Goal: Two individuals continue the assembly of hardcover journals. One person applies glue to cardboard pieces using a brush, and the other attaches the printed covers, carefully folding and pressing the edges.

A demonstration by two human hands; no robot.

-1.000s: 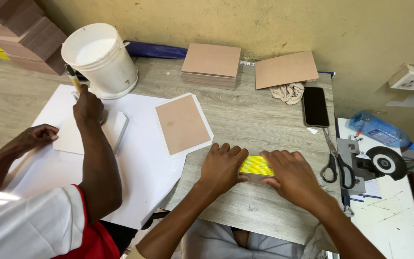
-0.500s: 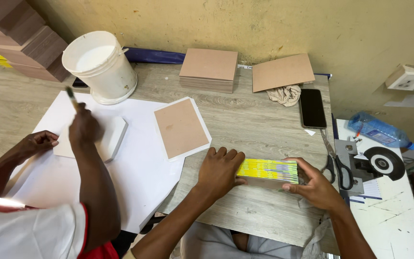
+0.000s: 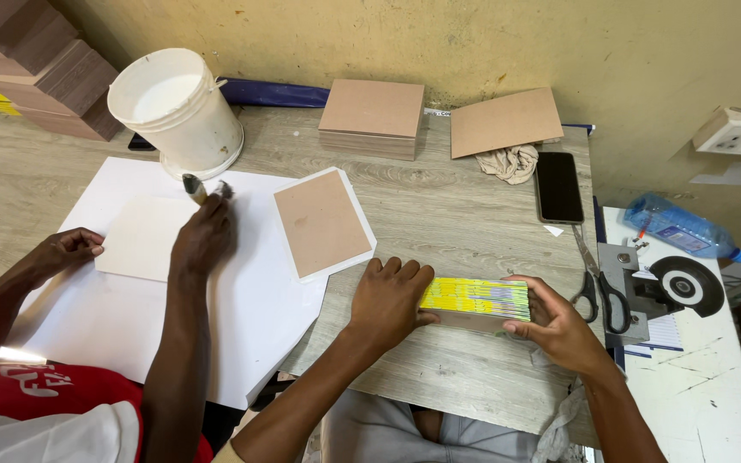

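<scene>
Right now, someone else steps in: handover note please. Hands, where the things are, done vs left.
Left hand: flat, pressing the left end of the yellow-edged stack on the table.
Right hand: cupped round the stack's right end; the grip squares it between both hands.
Scissors and phone lie to the right.
A co-worker's hand holds a brush over a white sheet by the white bucket.
Done: stack gathered. Left: cannot tell.

Even, soft daylight, bright overall; white paper sheet [image 3: 242, 300] near blown out, faint glare on phone screen [image 3: 558, 186]; shadows weak and short under hands; focus sharp mid-frame, slight wide-angle stretch and softness at edges
</scene>
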